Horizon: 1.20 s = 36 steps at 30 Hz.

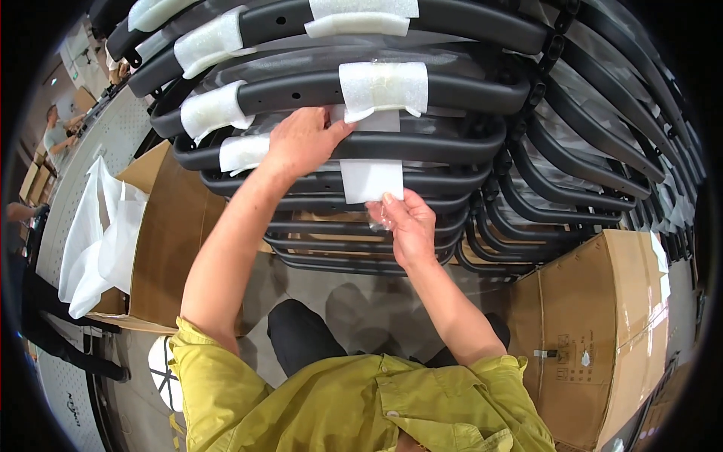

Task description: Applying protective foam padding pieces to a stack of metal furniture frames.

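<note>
Stacked black tubular metal frames (459,90) rise in front of me, several of their bars wrapped with white foam pads (384,87). A white foam sheet (370,181) hangs behind one bar, and its lower end comes out below. At that lower edge, my right hand (413,230) pinches the sheet between thumb and fingers. A crumpled bit of clear film (379,217) is beside those fingers. Higher up and to the left, my left hand (301,143) lies over the bar with curled fingers. Its thumb points at the sheet's left edge; the fingertips are partly hidden.
An open cardboard box (169,233) with white foam sheeting (102,233) over its side stands on the left. Another large cardboard box (580,331) is at my right. More black frames (595,166) fill the right. A person (60,139) works at a far-left bench.
</note>
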Motion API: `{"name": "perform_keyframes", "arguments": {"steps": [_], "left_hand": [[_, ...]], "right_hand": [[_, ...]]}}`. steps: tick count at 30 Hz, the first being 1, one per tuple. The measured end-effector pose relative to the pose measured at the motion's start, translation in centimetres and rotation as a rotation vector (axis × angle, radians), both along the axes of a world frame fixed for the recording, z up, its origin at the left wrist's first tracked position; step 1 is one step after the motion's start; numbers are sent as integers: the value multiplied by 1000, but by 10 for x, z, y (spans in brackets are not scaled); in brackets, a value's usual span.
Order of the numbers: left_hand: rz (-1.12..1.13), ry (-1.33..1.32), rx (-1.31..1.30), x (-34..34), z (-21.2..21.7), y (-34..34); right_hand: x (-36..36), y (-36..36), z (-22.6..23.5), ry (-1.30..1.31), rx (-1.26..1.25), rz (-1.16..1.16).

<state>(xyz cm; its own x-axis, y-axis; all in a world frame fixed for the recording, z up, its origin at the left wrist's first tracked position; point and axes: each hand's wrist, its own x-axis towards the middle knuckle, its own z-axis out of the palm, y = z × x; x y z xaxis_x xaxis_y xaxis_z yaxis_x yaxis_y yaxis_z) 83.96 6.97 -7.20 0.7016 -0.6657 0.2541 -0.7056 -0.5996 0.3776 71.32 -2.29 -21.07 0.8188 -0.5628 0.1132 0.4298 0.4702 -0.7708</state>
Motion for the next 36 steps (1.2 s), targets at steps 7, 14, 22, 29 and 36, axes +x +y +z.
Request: {"name": "perform_keyframes", "arguments": {"steps": [7, 14, 22, 29, 36], "left_hand": [[-302, -390, -536, -12, -31, 15], [-725, -798, -407, -11, -28, 32], [-550, -720, -543, -8, -42, 3], [-465, -659, -386, -11, -33, 3], [-435, -629, -334, -15, -32, 8]], "right_hand": [[1, 5, 4, 90, 68, 134], [3, -14, 39, 87, -107, 94], [5, -8, 28, 145, -229, 61], [-1, 2, 27, 148, -374, -37], [-5, 7, 84, 212, -60, 109]]}}
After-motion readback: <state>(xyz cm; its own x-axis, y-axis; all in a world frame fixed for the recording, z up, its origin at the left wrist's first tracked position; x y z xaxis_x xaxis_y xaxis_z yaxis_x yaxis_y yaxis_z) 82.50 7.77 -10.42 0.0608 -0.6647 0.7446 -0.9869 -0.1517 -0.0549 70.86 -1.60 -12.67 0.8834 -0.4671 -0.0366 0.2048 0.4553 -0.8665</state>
